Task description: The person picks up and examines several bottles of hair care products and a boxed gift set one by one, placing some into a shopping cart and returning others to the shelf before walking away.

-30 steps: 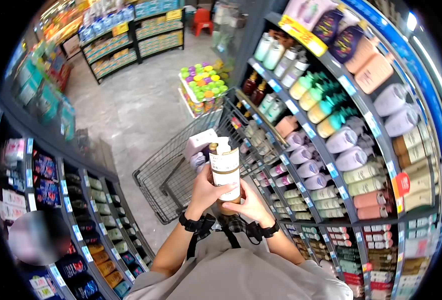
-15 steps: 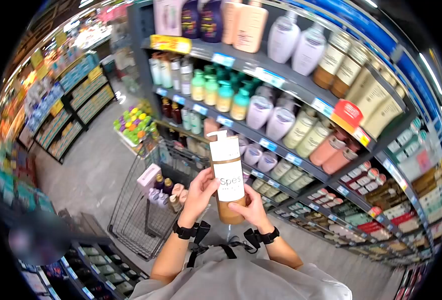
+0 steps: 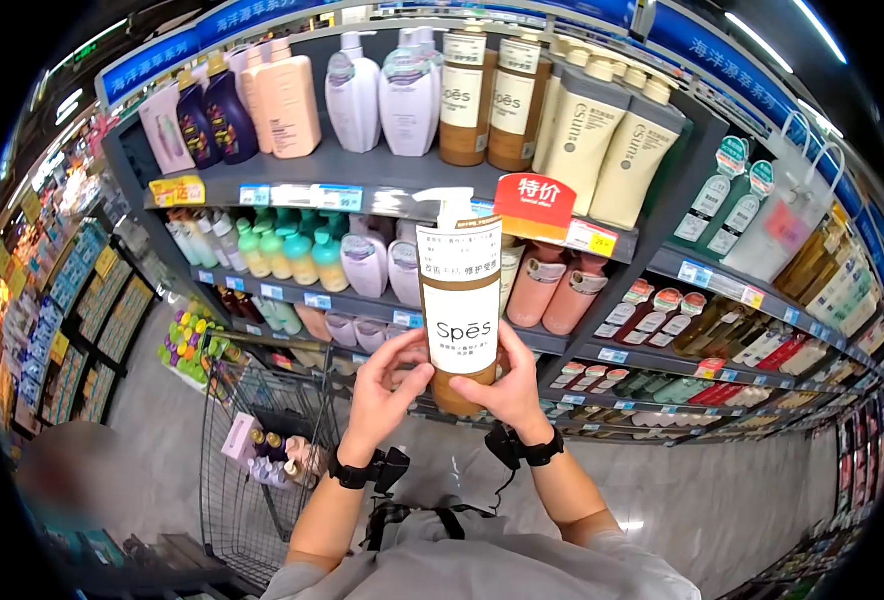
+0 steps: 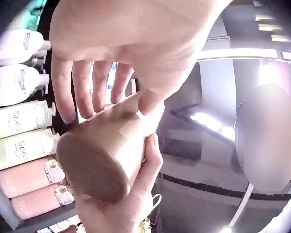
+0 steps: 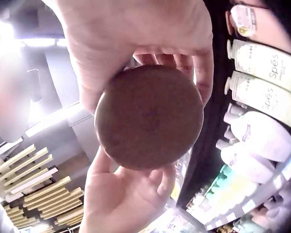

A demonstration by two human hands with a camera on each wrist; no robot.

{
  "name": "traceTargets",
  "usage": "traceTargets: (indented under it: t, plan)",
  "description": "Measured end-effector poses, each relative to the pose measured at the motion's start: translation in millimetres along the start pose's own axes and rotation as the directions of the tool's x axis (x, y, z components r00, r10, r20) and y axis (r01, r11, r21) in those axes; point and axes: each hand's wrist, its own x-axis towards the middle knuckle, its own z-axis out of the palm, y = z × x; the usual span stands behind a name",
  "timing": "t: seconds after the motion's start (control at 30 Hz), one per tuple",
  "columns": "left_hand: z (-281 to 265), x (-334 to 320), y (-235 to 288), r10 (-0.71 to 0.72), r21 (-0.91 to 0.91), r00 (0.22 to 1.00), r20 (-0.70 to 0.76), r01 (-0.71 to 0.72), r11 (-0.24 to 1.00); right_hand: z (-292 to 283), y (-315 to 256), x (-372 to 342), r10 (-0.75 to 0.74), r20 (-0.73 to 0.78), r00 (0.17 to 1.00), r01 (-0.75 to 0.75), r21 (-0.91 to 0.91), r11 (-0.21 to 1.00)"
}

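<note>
One brown-and-white cylindrical plastic pump bottle reads "Spēs", finest print seemingly blurred. Left hand and right hand grip it.

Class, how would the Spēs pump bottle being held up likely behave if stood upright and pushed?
The bottle, tall for its width, would probably tip if pushed near its white pump. It looks smooth, so it may be slippery. Laid down, it could well roll, since its base looks round.
</note>
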Motion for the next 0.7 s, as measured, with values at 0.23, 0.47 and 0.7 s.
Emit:
traceTargets:
  t: [0.23, 0.47, 0.7]
  plan:
    - [13, 86, 38, 0.172, 0.061, 0.983, 0.062, -0.175, 0.983, -13, -32, 80, -0.423, -0.003, 0.906, 0.386, -0.403, 0.830]
    - [3, 176, 61, 0.416, 0.072, 0.891, 0.181, -0.433, 0.898, -16, -67, 154, -0.602, 0.107, 0.791, 0.406, -0.828, 0.386]
    - [21, 253, 51, 0.591, 0.106, 0.800, 0.105, -0.600, 0.793, -11, -67, 185, -0.533, -0.138, 0.835, 0.263, -0.750, 0.607]
